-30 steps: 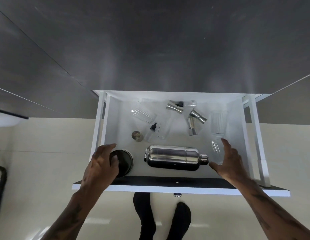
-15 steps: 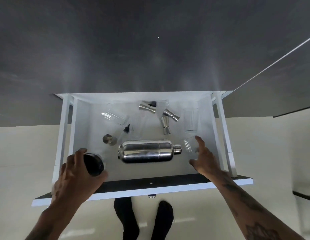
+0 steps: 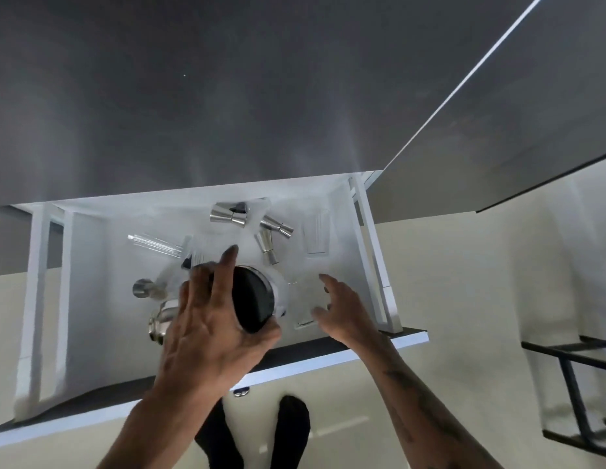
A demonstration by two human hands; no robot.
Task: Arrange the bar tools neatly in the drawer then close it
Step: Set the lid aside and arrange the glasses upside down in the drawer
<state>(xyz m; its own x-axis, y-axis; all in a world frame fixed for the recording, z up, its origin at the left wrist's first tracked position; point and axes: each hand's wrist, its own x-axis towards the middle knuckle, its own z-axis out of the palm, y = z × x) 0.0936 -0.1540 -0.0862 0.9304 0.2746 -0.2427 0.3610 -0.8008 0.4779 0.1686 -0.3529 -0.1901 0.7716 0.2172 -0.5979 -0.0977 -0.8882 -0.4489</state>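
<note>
The white drawer (image 3: 369,238) stands pulled out below a grey counter. My left hand (image 3: 210,319) is shut on a steel shaker tin (image 3: 252,299) with a dark inside, held over the drawer's middle. Under that hand lies the steel cocktail shaker (image 3: 161,324), mostly hidden. My right hand (image 3: 343,309) curls around a clear glass (image 3: 303,301) at the front right. Three steel jiggers (image 3: 228,215) (image 3: 277,226) (image 3: 267,247) lie at the back. A small steel cap (image 3: 142,288) sits at the left. Other clear glasses lie at the back left (image 3: 156,246) and back right (image 3: 316,233).
The drawer's dark front edge (image 3: 91,404) runs across just below my wrists. A black metal frame (image 3: 579,384) stands on the cream floor at the right. My feet in black socks (image 3: 291,424) are under the drawer front.
My left hand lifted the tin from the drawer's front left corner and carried it right, over the shaker. My right hand closed in on the clear glass. The view swung left.
</note>
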